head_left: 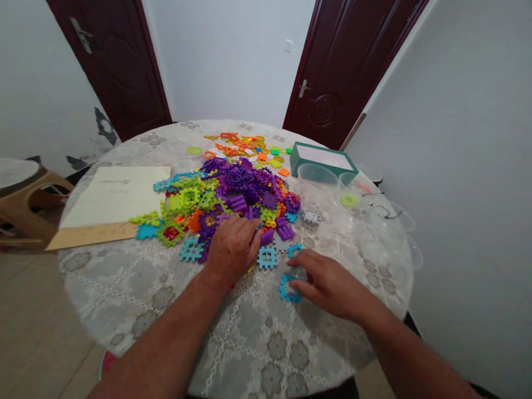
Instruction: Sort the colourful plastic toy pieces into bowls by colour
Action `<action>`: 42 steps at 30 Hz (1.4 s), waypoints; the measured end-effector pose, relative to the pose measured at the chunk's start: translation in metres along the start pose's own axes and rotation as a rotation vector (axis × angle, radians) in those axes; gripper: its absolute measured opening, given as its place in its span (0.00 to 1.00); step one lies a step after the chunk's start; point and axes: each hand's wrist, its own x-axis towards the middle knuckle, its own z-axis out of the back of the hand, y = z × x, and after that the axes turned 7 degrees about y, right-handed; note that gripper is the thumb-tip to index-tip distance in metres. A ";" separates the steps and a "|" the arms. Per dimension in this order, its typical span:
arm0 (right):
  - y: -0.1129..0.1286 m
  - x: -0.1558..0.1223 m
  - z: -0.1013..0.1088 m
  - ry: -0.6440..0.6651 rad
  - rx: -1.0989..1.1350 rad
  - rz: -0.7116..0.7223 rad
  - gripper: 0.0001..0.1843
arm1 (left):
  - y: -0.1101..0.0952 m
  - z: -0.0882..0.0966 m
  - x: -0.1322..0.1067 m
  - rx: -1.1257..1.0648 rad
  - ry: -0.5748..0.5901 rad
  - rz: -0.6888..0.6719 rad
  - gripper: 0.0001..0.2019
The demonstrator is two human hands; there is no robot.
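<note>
A large heap of interlocking plastic building pieces point(244, 184), mostly purple and lime green, lies on the round table. At its near edge is my left hand point(231, 248), fingers curled down among the pieces. A speck of blue shows by its fingertips, but whatever they grip is hidden. My right hand point(330, 282) reaches in low over the cloth, thumb and fingers apart. Its thumb overlaps a blue ring-shaped toothed piece point(284, 288), and its fingertips are by another blue toothed piece point(295, 248). Between the hands lies a light-blue square window piece point(267, 258).
Orange and yellow pieces point(233, 148) are spread behind the heap. A green-edged box point(323, 158) stands at the back right, near clear plastic containers point(317, 187). Pale sheets of card point(116, 196) lie at the left. A patterned cloth point(242, 351) covers the table.
</note>
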 end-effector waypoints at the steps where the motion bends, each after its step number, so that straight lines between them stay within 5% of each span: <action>1: 0.000 -0.005 -0.012 0.006 -0.012 -0.039 0.17 | 0.000 -0.001 0.000 0.001 -0.001 -0.002 0.10; 8: -0.006 -0.013 -0.047 -0.098 0.159 -0.156 0.17 | -0.001 -0.001 0.001 0.004 -0.001 -0.012 0.10; 19: -0.007 -0.018 -0.052 -0.172 0.122 -0.209 0.19 | -0.004 -0.004 -0.001 -0.012 0.012 -0.069 0.09; 25: -0.017 -0.016 -0.043 -0.214 0.397 -0.189 0.12 | -0.005 -0.005 -0.001 -0.028 0.022 -0.078 0.10; 28: -0.039 -0.005 -0.035 -0.281 0.502 -0.215 0.21 | -0.004 -0.007 -0.001 -0.034 0.035 -0.079 0.10; 34: -0.073 0.028 -0.028 -0.293 0.285 -0.221 0.24 | -0.004 -0.007 -0.002 -0.035 0.067 -0.066 0.10; 42: -0.062 0.034 -0.039 -0.369 0.126 -0.263 0.10 | -0.004 -0.006 -0.001 -0.042 0.064 -0.057 0.11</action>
